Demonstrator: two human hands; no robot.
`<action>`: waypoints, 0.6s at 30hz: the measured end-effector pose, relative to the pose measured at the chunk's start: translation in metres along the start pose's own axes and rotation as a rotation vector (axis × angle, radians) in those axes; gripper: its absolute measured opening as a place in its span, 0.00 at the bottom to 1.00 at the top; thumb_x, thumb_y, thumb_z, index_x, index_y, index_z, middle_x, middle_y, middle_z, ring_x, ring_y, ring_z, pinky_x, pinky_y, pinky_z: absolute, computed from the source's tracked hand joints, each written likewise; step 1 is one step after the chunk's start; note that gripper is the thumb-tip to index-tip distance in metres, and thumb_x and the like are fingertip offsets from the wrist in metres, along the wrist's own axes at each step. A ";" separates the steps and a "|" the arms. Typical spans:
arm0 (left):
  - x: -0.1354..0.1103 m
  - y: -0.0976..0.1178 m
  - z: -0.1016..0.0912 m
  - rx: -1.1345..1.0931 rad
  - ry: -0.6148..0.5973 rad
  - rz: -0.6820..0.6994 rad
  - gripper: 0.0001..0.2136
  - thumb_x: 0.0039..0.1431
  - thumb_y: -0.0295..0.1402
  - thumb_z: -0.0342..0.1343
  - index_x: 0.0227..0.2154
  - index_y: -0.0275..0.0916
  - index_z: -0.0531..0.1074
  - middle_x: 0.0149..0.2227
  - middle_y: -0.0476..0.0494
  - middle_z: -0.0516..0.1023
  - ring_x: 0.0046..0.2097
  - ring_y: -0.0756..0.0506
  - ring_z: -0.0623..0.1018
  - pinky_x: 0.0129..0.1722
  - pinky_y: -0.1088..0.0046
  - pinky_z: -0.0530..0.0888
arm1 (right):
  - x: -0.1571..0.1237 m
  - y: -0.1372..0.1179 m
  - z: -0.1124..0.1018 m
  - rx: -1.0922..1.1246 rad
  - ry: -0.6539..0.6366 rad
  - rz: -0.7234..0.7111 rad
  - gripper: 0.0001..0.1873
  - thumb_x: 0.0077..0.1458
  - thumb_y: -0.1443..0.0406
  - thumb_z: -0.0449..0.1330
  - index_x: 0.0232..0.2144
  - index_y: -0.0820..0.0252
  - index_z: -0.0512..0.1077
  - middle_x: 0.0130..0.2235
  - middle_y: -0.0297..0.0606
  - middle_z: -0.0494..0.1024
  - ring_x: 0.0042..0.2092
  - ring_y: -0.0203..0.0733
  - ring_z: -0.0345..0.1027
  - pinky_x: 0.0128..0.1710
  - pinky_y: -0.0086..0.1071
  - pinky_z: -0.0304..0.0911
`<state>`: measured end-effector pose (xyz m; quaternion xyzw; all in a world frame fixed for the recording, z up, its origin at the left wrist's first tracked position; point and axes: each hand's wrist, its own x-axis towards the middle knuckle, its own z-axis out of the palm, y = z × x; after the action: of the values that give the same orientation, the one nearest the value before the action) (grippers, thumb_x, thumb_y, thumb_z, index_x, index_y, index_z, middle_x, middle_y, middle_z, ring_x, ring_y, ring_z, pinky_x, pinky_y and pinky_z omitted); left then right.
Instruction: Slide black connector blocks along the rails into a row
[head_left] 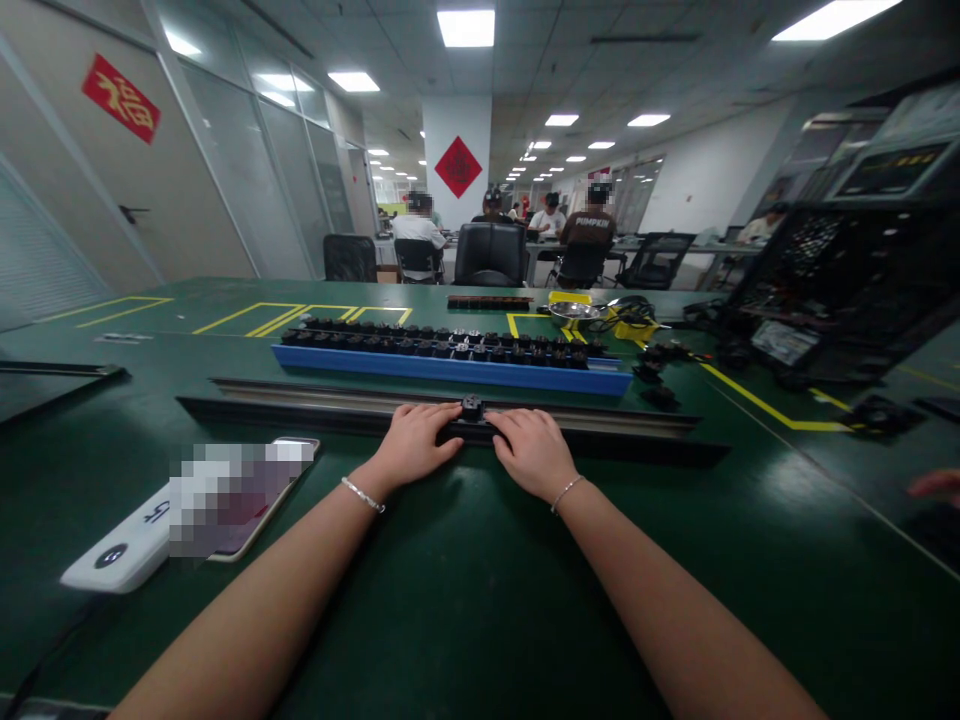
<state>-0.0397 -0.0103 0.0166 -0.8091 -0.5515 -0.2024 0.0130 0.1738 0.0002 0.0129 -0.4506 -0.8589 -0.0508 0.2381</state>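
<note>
A long black metal rail (645, 442) with an open channel lies crosswise in front of me. At its middle sits a small black block (472, 406), which looks like a socket module. My left hand (420, 440) reaches over the rail, its fingertips against the block's left side and its thumb in front of the rail. My right hand (534, 452) mirrors it on the right, fingers bent to the block's right side. Together the hands hold the block between them. The block's underside is hidden in the channel.
Behind the rail, a blue tray (450, 370) bears rows of similar black modules. A phone (251, 535) and a white power bank (124, 545) lie at left. A metal bowl (576, 311), cables and a dark rack (810, 220) stand at right; another person's hand (937, 485) shows at the right edge.
</note>
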 end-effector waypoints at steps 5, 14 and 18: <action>0.000 0.001 0.000 0.010 -0.009 0.011 0.23 0.56 0.43 0.53 0.56 0.49 0.65 0.58 0.46 0.70 0.56 0.39 0.70 0.54 0.55 0.59 | 0.000 -0.001 0.001 -0.013 -0.025 0.022 0.20 0.59 0.63 0.50 0.52 0.50 0.68 0.50 0.37 0.76 0.52 0.43 0.64 0.56 0.42 0.48; -0.002 0.003 -0.001 0.040 -0.001 0.015 0.27 0.54 0.43 0.55 0.57 0.44 0.61 0.52 0.41 0.75 0.51 0.39 0.72 0.54 0.55 0.58 | 0.000 0.000 0.001 -0.047 -0.042 0.004 0.20 0.58 0.64 0.51 0.52 0.51 0.69 0.49 0.38 0.76 0.51 0.43 0.65 0.55 0.42 0.49; -0.002 0.003 -0.001 0.046 0.004 0.020 0.26 0.54 0.43 0.55 0.55 0.42 0.63 0.48 0.40 0.76 0.50 0.38 0.73 0.54 0.55 0.58 | 0.001 0.001 0.000 -0.063 -0.047 -0.007 0.20 0.58 0.65 0.51 0.52 0.51 0.68 0.48 0.39 0.76 0.51 0.43 0.65 0.54 0.40 0.50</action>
<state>-0.0378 -0.0138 0.0175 -0.8138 -0.5477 -0.1912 0.0345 0.1740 0.0016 0.0128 -0.4560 -0.8638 -0.0680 0.2034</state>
